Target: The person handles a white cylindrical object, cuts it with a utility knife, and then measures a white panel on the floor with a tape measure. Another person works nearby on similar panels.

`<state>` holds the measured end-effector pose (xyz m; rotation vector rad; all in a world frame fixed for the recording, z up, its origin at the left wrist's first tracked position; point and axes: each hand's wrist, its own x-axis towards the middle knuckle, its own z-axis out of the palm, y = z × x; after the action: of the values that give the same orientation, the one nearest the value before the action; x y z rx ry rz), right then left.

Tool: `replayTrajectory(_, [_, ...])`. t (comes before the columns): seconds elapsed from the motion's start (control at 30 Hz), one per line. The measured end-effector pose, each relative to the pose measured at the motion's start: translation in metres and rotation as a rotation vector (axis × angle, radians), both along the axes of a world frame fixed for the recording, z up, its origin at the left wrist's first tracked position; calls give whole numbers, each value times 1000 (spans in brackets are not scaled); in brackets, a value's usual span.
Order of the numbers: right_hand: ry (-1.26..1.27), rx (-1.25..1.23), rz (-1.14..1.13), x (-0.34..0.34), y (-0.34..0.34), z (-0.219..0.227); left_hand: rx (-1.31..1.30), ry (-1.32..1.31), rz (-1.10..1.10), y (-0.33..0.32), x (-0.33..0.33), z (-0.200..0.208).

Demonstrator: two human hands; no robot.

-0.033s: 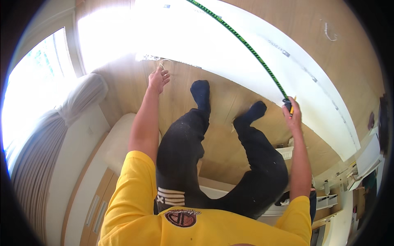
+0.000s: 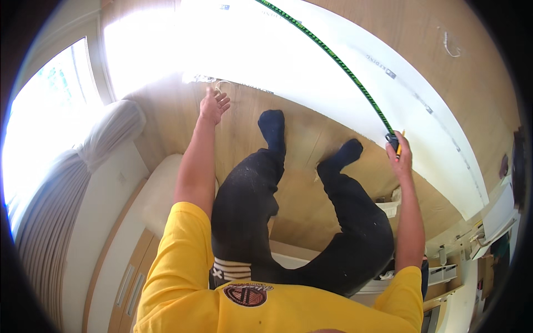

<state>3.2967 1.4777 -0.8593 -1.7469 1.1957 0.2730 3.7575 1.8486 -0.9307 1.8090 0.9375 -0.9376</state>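
Note:
My right hand [image 2: 403,154] is closed around a black tape measure [image 2: 392,140], with a yellow pencil [image 2: 400,149] held alongside it. From the case, the green blade [image 2: 343,65] runs out in a long line over a large white sheet [image 2: 425,141] and leaves the view at the top. My left hand [image 2: 213,106] is empty, its fingers apart, over the wooden floor close to the sheet's near edge. Just beyond those fingertips lies a thin white loop of cord [image 2: 224,84].
Wood-look flooring [image 2: 300,130] surrounds the sheet. A wrapped curtain [image 2: 114,133] hangs by the bright window at left, above a pale padded seat [image 2: 164,194]. Another white strip [image 2: 448,45] lies at far right. Shelving and clutter [image 2: 444,272] stand at lower right.
My right hand has shifted slightly to the right with the tape measure and pencil, and the blade has swung along with it. My left hand's fingers have spread a little.

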Motion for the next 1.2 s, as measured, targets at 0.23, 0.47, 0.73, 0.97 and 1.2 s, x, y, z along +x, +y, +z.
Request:
replayTrajectory(0.23, [-21,-167,171,-38,-25,-61,-56,-190,304,5,92,-76])
replayTrajectory(0.47, [-86,-303,175,-47,-16,-94,-385,-413,383,-1,95,-49])
replayTrajectory(0.73, [-143,-473,170,-73,-7,-119,-1224,-864,61,-59,5,121])
replayTrajectory(0.97, [-25,-218,14,-60,-22,-109,-1437,-984,-521,-163,-58,218])
replayTrajectory(1.2, [-20,-452,74,-60,-17,-120,-1133,-1104,-848,-241,-103,260])
